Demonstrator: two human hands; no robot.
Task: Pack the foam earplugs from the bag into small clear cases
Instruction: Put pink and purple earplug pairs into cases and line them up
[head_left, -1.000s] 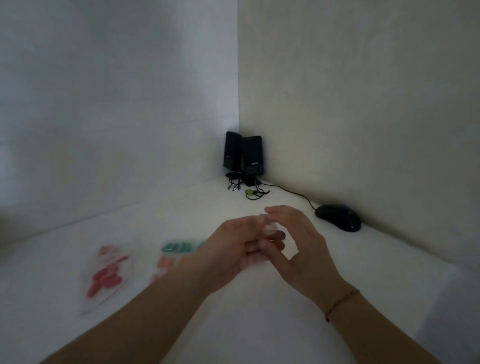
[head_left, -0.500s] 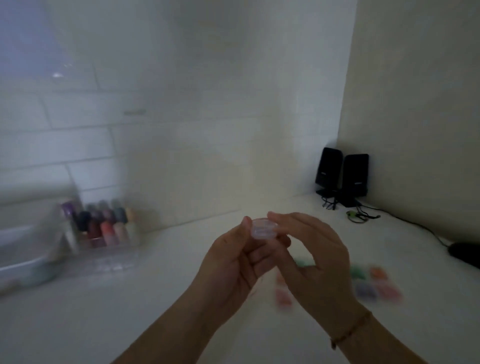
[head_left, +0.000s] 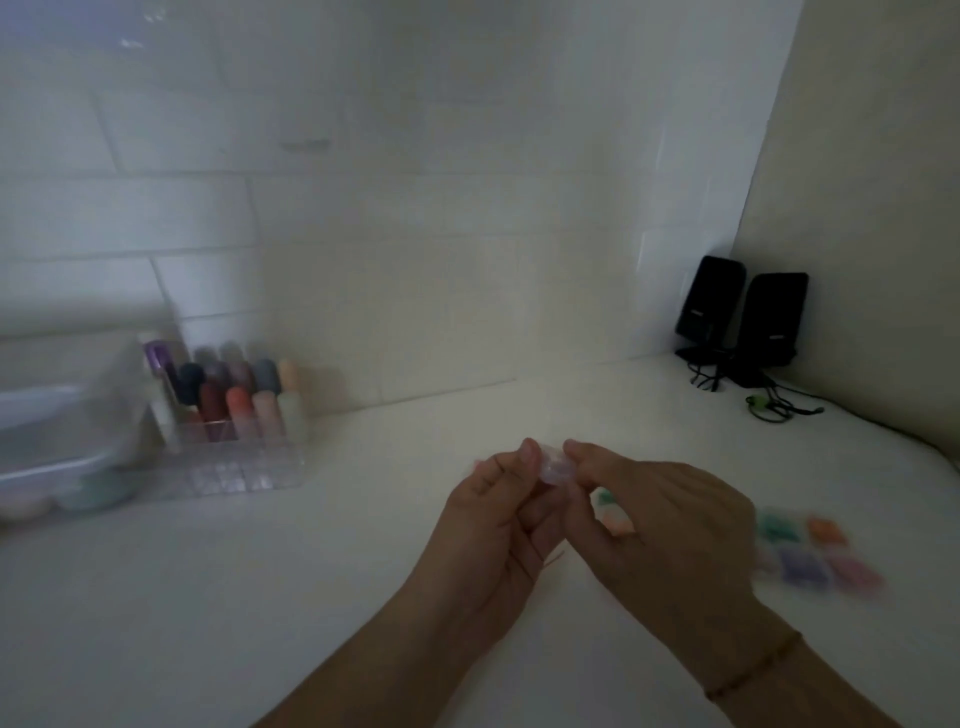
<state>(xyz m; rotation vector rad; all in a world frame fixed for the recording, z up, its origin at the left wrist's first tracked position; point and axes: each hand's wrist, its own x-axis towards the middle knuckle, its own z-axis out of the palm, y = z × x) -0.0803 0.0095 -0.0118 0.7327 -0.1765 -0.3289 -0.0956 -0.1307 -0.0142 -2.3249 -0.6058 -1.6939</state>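
Both hands, left hand (head_left: 498, 525) and right hand (head_left: 660, 525), pinch one small clear case (head_left: 554, 467) above the bench (head_left: 260, 597). Risk: thin fingertip grip; case may slip, spilling contents.

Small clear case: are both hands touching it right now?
Touching. The head view shows the left hand and right hand pinching the small clear case between their fingertips.
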